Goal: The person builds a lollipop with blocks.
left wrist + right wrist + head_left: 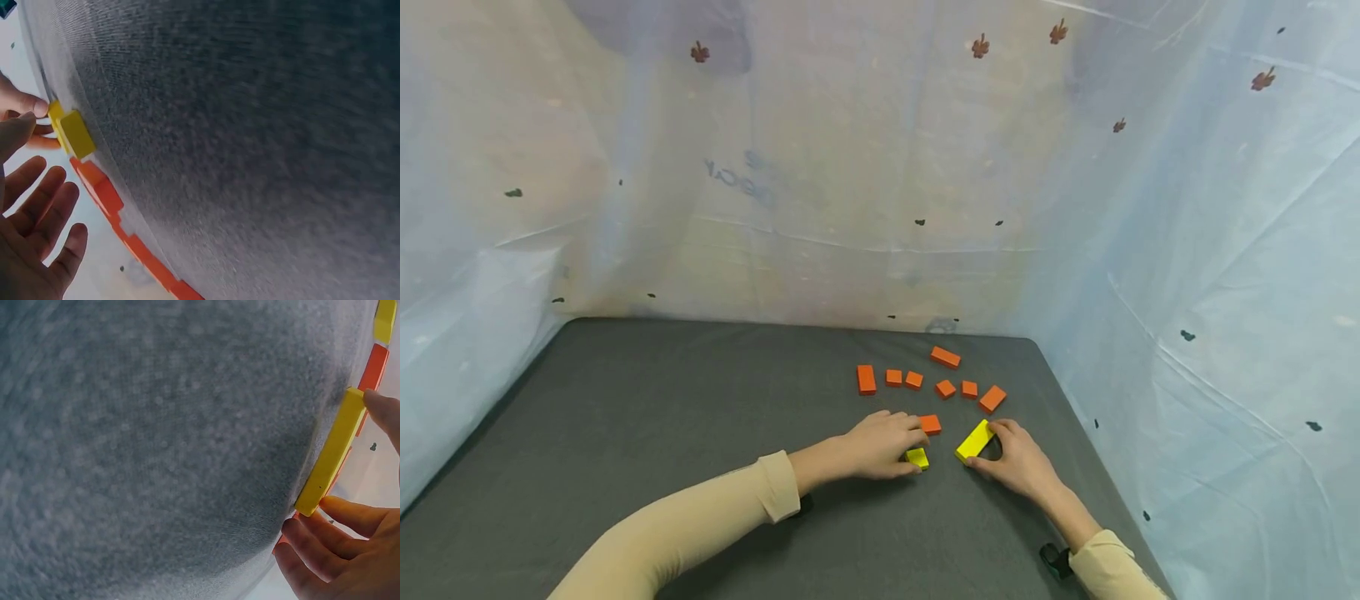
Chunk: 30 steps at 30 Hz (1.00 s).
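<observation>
1. Head view: The long yellow block is a bright, straight-edged bar lying at a slant, its far end toward the right. The small yellow block is a much shorter piece, partly covered by fingers. Eight orange blocks, some nearly square and some oblong, lie farther out, in a loose cluster; one of them sits just beyond the small yellow block.
2. Head view, surroundings: The tabletop is dark grey with rounded far corners. Pale, creased sheeting hangs behind it and along the sides, dotted with brown leaf-shaped marks and small dark spots. Beige sleeves cover the arms.
3. Head view, hands: The right hand holds the long yellow block by its two ends, between thumb and finger. The left hand reaches over the small yellow block, which lies by its thumb and fingertips; whether they touch it cannot be told here.
4. Left wrist view: The left hand's fingers are loosely spread, with the small yellow block beyond them. The long yellow block shows behind that piece, at the right hand's fingers. The tabletop has a woven, fabric-like texture.
5. Right wrist view: The long yellow block spans the gap between thumb and forefinger, with a tiny dark speck near its lower end. Orange blocks show behind it, and the small yellow block lies apart at the upper edge.
</observation>
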{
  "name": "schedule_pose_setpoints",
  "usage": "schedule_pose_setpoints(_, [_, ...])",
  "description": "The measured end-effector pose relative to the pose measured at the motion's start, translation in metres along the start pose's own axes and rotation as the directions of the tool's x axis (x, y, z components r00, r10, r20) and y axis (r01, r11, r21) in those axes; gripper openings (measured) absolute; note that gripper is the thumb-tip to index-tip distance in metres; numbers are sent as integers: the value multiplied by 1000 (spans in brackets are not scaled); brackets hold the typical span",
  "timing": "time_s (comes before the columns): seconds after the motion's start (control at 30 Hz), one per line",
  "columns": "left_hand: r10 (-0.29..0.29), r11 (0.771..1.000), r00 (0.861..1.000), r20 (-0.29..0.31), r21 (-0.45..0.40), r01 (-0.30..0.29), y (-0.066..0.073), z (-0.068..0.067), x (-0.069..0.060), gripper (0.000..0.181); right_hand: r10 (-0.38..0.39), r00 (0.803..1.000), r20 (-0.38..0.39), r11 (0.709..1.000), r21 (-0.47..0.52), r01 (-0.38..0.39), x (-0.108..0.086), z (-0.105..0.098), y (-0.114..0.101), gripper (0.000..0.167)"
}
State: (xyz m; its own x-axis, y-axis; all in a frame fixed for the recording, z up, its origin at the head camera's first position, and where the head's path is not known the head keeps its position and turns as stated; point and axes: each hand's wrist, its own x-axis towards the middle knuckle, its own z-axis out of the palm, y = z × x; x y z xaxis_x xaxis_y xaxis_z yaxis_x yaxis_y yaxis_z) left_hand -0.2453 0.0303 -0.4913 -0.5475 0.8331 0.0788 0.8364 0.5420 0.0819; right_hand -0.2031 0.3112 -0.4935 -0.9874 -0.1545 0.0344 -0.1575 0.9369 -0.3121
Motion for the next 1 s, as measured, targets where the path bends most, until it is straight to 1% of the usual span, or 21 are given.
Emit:
schedule_pose_setpoints(0.13, [-1, 1000, 1000, 16, 18, 0, 2, 1, 4, 37, -6, 1000, -7, 1000, -6, 6, 2, 1, -1, 79])
schedule_pose_setpoints(0.33, [-1, 1000, 1000, 19, -2, 1, 0, 5, 4, 30, -23, 1000, -11, 1000, -8, 22, 2, 0, -4, 78])
schedule_pose_setpoints(0.47, [-8, 998, 1000, 23, -56, 9, -1, 7, 3, 28, -23, 1000, -10, 1000, -12, 22, 1, -1, -5, 78])
schedule_pose_setpoints(0.57, [-19, 994, 999, 30, -111, 22, 0, 7, 3, 25, -22, 1000, -11, 1000, -10, 22, 0, -2, -7, 79])
schedule_pose_setpoints(0.7, [-27, 988, 999, 31, -154, 31, 0, 9, 2, 22, -28, 1000, -11, 1000, -5, 27, 1, -3, -6, 79])
schedule_pose_setpoints(0.83, [-32, 983, 999, 16, -181, 34, -1, 10, 0, 21, -27, 999, -22, 1000, 3, 27, 1, -4, -5, 76])
schedule_pose_setpoints(1.0, [-61, 969, 997, -37, -242, 50, -8, 7, -11, 22, -45, 996, -73, 999, 11, 46, 5, -7, -7, 75])
